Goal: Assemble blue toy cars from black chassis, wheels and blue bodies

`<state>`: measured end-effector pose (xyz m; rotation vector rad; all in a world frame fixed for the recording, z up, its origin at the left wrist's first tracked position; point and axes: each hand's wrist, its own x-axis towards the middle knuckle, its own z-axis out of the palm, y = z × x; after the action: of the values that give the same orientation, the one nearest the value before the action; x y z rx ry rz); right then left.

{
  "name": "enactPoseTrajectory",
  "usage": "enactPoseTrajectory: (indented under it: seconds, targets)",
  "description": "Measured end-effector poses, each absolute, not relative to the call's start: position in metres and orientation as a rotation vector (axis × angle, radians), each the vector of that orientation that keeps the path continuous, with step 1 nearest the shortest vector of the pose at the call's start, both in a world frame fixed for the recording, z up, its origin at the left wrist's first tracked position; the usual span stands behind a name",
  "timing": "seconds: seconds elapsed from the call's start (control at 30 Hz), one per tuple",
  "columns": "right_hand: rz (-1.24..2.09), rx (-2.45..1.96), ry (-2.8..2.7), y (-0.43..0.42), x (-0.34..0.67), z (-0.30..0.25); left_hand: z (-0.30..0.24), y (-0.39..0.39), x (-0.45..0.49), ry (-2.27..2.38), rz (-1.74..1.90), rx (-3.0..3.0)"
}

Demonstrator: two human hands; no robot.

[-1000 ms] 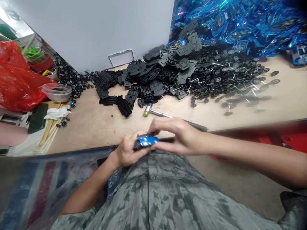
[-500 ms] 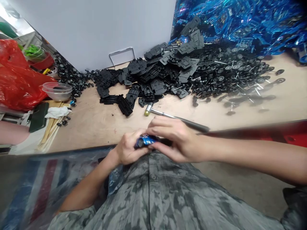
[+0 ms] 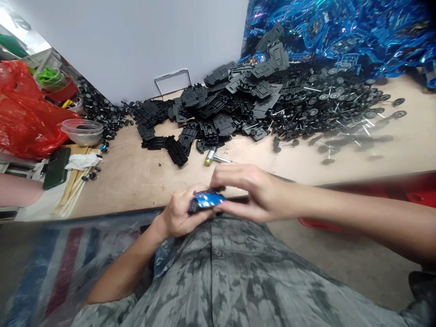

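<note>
Two hands on a small blue toy car — at the middle of the desk's front edge.
The left hand is curled round the car's left end, while the right hand pinches the other end between thumb and fingers. Just beyond, a hammer lies on the desk, its handle partly hidden by the right hand. Black plastic plates are heaped farther back — wheels to their right, blue plastic parts piled toward the back right corner.
</note>
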<state>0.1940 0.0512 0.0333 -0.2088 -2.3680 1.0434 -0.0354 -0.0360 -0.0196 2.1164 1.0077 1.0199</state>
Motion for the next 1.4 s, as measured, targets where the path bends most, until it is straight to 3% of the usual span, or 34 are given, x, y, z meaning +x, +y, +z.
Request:
enactPoseTrajectory:
  seconds: [1.0, 1.23, 1.4]
  targets:
    - [0.903, -0.252, -2.258, 0.039, 0.191, 0.016, -0.025, -0.032, -0.025, 1.080, 0.952, 2.017]
    - [1.153, -0.397, -2.316, 0.052, 0.199, 0.020, -0.019, -0.026, -0.026, 1.144, 0.863, 1.892]
    - [1.509, -0.667, -1.879, 0.046, 0.203, 0.005, -0.003, -0.014, -0.044, 1.138, 0.854, 1.661]
